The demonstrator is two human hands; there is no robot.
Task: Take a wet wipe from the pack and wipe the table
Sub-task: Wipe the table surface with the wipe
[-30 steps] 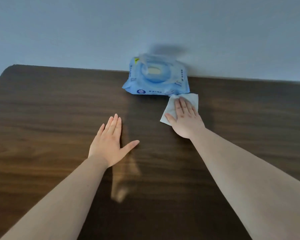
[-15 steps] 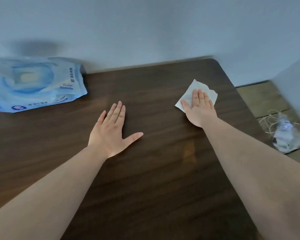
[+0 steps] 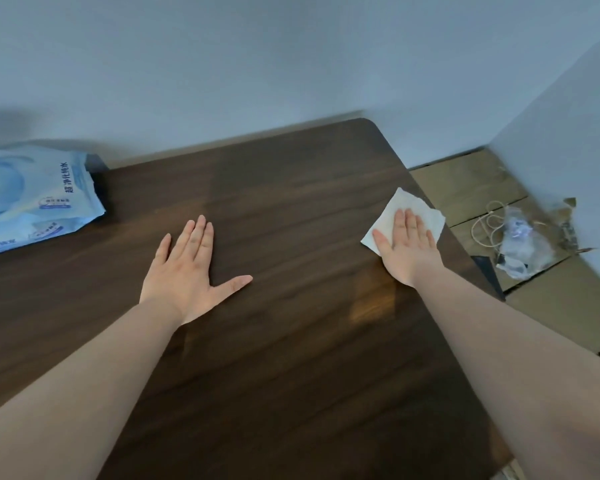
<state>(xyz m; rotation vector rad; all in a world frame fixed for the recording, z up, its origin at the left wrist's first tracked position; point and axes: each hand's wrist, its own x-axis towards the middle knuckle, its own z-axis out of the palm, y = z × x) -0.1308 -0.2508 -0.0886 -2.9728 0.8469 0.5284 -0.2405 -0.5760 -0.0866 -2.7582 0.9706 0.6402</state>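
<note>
Evidently wiping is underway: right hand (image 3: 409, 249), fingers spread, presses the white crumpled wet wipe (image 3: 411, 211) onto the dark wooden tabletop (image 3: 291, 341); the surface nearer than it remains.

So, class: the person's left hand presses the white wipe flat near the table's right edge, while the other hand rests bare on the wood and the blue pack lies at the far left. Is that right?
Not quite: the head view shows the right hand, not the left, pressing the white wipe flat near the table's right edge. The left hand is the one that rests bare on the wood, and the blue pack lies at the far left.
</note>
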